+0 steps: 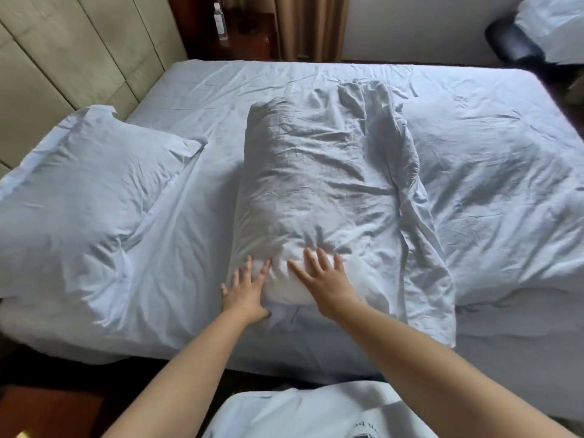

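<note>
A pillow in a loose, wrinkled pale blue pillowcase (316, 184) lies lengthwise in the middle of the bed (202, 99). The case's slack open end trails down its right side toward the bed's near edge. My left hand (245, 290) presses flat against the pillow's near left corner with fingers spread. On top of the near end rests my right hand (325, 279), fingers straight and spread, pressing the fabric down. Neither hand grips anything.
A second cased pillow (79, 200) lies at the left by the padded headboard (63, 52). A rumpled duvet (505, 184) covers the bed's right side. A clear bottle (220, 18) stands on a dark nightstand behind the bed. A dark chair (512, 42) sits at the far right.
</note>
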The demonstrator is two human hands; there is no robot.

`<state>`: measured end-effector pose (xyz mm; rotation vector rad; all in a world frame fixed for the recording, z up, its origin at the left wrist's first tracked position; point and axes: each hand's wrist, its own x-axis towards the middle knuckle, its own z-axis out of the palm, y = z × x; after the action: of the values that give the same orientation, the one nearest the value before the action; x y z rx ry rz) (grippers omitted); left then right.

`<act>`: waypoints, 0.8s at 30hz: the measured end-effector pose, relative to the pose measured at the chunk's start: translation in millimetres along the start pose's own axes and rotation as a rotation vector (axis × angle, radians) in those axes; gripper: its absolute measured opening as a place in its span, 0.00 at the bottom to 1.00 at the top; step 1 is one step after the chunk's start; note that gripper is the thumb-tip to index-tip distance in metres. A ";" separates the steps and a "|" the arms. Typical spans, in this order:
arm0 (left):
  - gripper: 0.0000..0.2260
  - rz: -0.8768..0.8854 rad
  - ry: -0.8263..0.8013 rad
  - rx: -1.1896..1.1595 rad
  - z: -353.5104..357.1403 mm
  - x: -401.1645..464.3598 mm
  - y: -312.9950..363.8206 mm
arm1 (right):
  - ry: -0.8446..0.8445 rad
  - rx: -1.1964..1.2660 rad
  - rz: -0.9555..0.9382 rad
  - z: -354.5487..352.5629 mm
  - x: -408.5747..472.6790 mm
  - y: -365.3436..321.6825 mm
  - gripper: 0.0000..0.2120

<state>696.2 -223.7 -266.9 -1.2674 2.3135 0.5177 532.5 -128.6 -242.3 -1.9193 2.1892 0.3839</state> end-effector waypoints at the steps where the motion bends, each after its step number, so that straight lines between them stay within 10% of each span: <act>1: 0.52 -0.001 0.003 -0.036 0.8 1.5 -1.3 | 0.054 0.033 0.058 -0.2 1.7 -2.7 0.40; 5: 0.59 -0.049 0.108 -0.265 3.3 10.9 -4.4 | 0.294 0.471 0.322 -31.7 16.7 -9.5 0.19; 11: 0.46 -0.064 0.268 -0.411 -3.5 32.1 -17.7 | 0.509 0.671 0.392 -64.4 21.8 -12.3 0.18; 17: 0.21 -0.017 0.254 -0.148 -7.5 27.2 -43.8 | 0.223 0.400 0.419 -16.6 14.5 -21.5 0.29; 24: 0.24 -0.049 0.181 -0.182 -8.7 22.8 -35.4 | 0.585 0.135 0.029 5.0 19.9 -33.1 0.36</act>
<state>713.8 -261.9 -276.1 -1.5084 2.4204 0.6322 562.6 -149.6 -255.4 -2.1152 2.4940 -0.3659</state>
